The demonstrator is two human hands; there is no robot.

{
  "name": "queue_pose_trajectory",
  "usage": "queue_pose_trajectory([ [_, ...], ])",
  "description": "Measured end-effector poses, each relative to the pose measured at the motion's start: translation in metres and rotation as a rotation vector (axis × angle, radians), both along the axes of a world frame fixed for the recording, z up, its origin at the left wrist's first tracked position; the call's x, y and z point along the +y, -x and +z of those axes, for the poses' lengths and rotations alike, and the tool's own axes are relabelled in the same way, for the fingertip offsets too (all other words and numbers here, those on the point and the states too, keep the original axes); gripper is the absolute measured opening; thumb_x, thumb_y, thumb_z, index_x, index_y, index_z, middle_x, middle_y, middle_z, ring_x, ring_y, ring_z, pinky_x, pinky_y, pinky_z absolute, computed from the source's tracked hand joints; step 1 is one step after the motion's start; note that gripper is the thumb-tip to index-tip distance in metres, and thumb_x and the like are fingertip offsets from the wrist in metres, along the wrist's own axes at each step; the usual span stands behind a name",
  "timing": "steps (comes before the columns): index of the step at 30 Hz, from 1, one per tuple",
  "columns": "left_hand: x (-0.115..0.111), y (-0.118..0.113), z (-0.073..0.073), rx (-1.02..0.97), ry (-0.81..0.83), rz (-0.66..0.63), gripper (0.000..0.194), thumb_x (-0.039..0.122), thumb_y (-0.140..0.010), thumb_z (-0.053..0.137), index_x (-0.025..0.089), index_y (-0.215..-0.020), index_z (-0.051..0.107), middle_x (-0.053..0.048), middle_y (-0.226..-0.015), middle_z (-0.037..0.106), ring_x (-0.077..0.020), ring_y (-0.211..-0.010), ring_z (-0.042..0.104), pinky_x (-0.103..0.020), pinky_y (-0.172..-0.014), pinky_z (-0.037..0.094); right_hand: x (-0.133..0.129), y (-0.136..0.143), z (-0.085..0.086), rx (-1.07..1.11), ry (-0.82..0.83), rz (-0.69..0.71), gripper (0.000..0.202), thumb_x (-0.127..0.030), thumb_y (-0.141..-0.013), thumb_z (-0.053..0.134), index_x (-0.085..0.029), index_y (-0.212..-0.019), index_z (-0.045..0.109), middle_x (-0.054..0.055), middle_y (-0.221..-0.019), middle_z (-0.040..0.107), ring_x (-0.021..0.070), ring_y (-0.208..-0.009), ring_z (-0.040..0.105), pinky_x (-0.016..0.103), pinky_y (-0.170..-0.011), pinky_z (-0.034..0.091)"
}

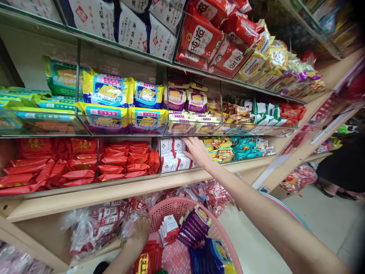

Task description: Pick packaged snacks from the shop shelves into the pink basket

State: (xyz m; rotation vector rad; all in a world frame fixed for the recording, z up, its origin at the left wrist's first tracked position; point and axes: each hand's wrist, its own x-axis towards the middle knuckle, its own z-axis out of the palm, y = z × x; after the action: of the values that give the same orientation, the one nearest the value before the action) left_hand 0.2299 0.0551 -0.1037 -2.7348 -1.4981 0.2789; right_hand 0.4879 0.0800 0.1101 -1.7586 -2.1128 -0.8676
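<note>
My right hand (pixel 196 151) reaches into a lower shelf bin, its fingers stretched out over small white snack packets (pixel 170 164) with red edges. Whether the fingertips touch the packets I cannot tell. Low in the view, my left hand (pixel 139 231) is curled closed at the left rim of a pink plastic basket (pixel 228 236), with clear plastic wrap beside it. In the basket lie white packets (pixel 170 225), a row of purple biscuit packs (pixel 194 226), blue-and-yellow packs (pixel 209 257) and red packs (pixel 148 258).
Left of the white packets are bins of red packets (pixel 125 160); yellow (pixel 218 148) and teal packets (pixel 243 147) lie to the right. Clear dividers and fronts edge the shelves above. Bagged goods (pixel 97 224) sit below. A person in dark clothes (pixel 345 167) stands at far right.
</note>
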Motion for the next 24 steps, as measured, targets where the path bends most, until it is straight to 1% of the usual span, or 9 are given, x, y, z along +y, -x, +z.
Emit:
queue_pose_trajectory([
  [3, -0.001, -0.001, 0.0, 0.019, 0.015, 0.001, 0.056, -0.008, -0.08, 0.019, 0.001, -0.12, 0.058, -0.023, -0.095, 0.07, -0.0236, -0.089, 0.068, -0.029, -0.073, 0.054, -0.005, -0.002, 0.002, -0.037, -0.007, -0.002, 0.049, -0.034, -0.087, 0.053, -0.016, -0.131, 0.042, 0.013, -0.124, 0.053, 0.0297, -0.104, 0.048, 0.04, -0.081, 0.042],
  [5, -0.001, -0.001, -0.002, 0.026, 0.016, -0.01, 0.056, -0.008, -0.081, 0.019, 0.0, -0.121, 0.057, -0.023, -0.097, 0.07, -0.0233, -0.09, 0.068, -0.029, -0.074, 0.054, -0.008, -0.006, 0.004, -0.052, 0.0, 0.007, 0.047, -0.035, -0.087, 0.052, -0.017, -0.129, 0.044, 0.013, -0.124, 0.053, 0.0285, -0.102, 0.049, 0.039, -0.08, 0.043],
  [8, 0.0, 0.0, -0.008, 0.039, 0.002, -0.02, 0.055, -0.009, -0.081, 0.021, 0.0, -0.122, 0.057, -0.023, -0.1, 0.069, -0.0231, -0.091, 0.068, -0.028, -0.075, 0.054, -0.014, -0.016, 0.008, -0.066, 0.009, 0.024, 0.041, -0.038, -0.088, 0.052, -0.016, -0.123, 0.048, 0.012, -0.12, 0.056, 0.0262, -0.101, 0.052, 0.037, -0.081, 0.044],
  [11, 0.001, 0.001, -0.015, 0.047, -0.051, -0.019, 0.054, -0.009, -0.081, 0.022, 0.001, -0.121, 0.057, -0.022, -0.098, 0.07, -0.0228, -0.089, 0.068, -0.028, -0.074, 0.054, -0.019, -0.029, 0.011, -0.105, 0.005, 0.017, 0.037, -0.039, -0.089, 0.05, -0.016, -0.117, 0.052, 0.012, -0.113, 0.058, 0.0249, -0.099, 0.053, 0.035, -0.08, 0.044],
  [14, 0.002, 0.002, -0.02, 0.069, -0.081, -0.027, 0.055, -0.008, -0.081, 0.021, 0.001, -0.121, 0.057, -0.021, -0.098, 0.07, -0.0219, -0.088, 0.069, -0.026, -0.072, 0.054, -0.023, -0.042, 0.01, -0.135, 0.014, -0.007, 0.034, -0.04, -0.089, 0.049, -0.016, -0.113, 0.054, 0.011, -0.105, 0.061, 0.0241, -0.094, 0.055, 0.034, -0.078, 0.044],
  [18, 0.002, 0.002, -0.02, 0.09, -0.076, -0.035, 0.057, -0.01, -0.08, 0.019, -0.001, -0.122, 0.056, -0.021, -0.099, 0.07, -0.0218, -0.089, 0.068, -0.026, -0.072, 0.054, -0.027, -0.051, 0.006, -0.146, 0.054, -0.011, 0.035, -0.04, -0.088, 0.052, -0.015, -0.112, 0.054, 0.01, -0.098, 0.063, 0.0241, -0.091, 0.056, 0.033, -0.077, 0.043],
  [21, 0.002, 0.001, -0.017, 0.097, -0.059, -0.03, 0.057, -0.009, -0.08, 0.018, 0.0, -0.123, 0.054, -0.021, -0.1, 0.07, -0.0222, -0.091, 0.068, -0.027, -0.073, 0.054, -0.028, -0.055, 0.003, -0.066, 0.084, -0.041, 0.027, -0.035, -0.088, 0.053, -0.015, -0.107, 0.057, 0.01, -0.094, 0.065, 0.0241, -0.089, 0.059, 0.033, -0.076, 0.044],
  [24, 0.001, 0.0, -0.013, 0.109, -0.016, -0.021, 0.056, -0.007, -0.082, 0.018, 0.0, -0.124, 0.054, -0.021, -0.102, 0.069, -0.0223, -0.093, 0.068, -0.027, -0.074, 0.054, -0.03, -0.058, 0.003, 0.133, 0.048, -0.054, 0.024, -0.033, -0.088, 0.052, -0.016, -0.104, 0.059, 0.011, -0.097, 0.066, 0.0242, -0.09, 0.06, 0.033, -0.076, 0.045],
])
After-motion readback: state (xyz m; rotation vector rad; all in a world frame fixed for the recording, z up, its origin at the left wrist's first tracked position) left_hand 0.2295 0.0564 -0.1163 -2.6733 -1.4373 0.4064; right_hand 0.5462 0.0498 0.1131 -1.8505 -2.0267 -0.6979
